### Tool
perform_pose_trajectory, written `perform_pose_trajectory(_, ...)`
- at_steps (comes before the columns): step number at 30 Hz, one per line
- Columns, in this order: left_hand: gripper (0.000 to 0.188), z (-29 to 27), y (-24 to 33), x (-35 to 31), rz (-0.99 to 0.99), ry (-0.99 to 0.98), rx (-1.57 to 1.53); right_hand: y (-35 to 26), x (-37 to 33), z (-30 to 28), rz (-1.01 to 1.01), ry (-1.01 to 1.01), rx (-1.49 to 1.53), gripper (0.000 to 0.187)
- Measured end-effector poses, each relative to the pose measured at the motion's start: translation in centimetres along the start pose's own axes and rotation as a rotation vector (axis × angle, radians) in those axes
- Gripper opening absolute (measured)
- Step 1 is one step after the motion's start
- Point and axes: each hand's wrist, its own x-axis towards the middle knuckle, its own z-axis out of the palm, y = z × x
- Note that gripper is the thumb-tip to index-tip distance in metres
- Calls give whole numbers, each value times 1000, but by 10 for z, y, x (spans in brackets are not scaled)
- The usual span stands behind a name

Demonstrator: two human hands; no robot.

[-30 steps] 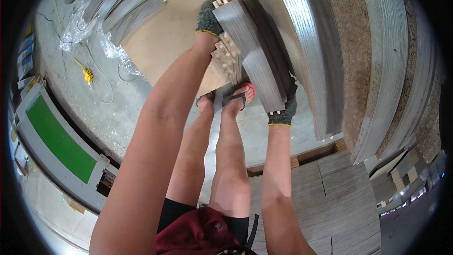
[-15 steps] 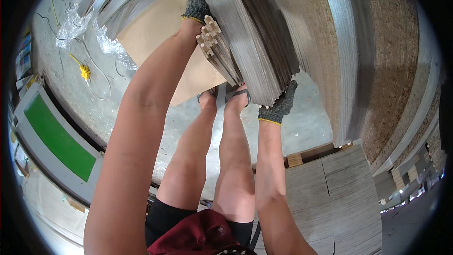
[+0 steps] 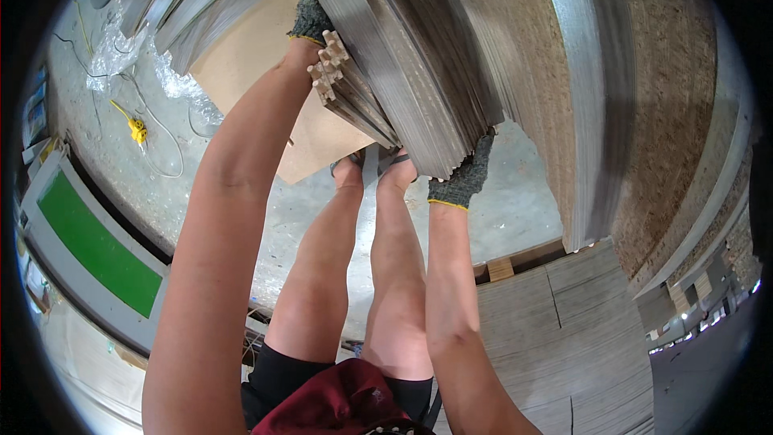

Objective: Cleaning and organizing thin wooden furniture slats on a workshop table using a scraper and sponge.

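Note:
A thick stack of narrow grey wood-grain boards (image 3: 394, 64) is held between my two gloved hands, the boards on edge side by side. My left hand (image 3: 312, 10), in a dark grey knit glove with a yellow cuff edge, grips the far end, where pale wooden dowels stick out. Its fingertips are partly hidden behind the boards. At the near end, my right hand (image 3: 465, 177), in a matching glove, is closed around the lower edge, its fingers partly covered by the stack. Beside the stack on the left are more boards with dowel ends (image 3: 342, 84).
Tall piles of larger boards (image 3: 596, 72) stand on the right, with a wood-grain panel surface (image 3: 555, 330) nearer. A brown sheet (image 3: 250, 72) lies beyond my feet. Further left are dowelled boards (image 3: 193, 16), plastic wrap (image 3: 117, 52), a yellow cable connector (image 3: 138, 130) and a green-topped grey frame (image 3: 101, 242).
Both hands and the board stack have shifted slightly left. The boards at the near end have fanned a little, and my grip stays on both ends.

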Motion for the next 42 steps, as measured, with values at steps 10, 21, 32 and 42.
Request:
perform_pose_trajectory(10,35,5,28,-76,58,23,50,-21,7,-18,-88,-11,-70,57)
perform_pose_trajectory(21,36,-13,16,-47,170,89,217,-18,30,-24,58,-115,-207,56)
perform_pose_trajectory(32,37,-8,15,-69,207,148,378,-62,-31,10,-124,-136,-900,64)
perform_pose_trajectory(42,38,-16,13,-47,271,148,529,-31,2,102,-668,-893,-2022,104)
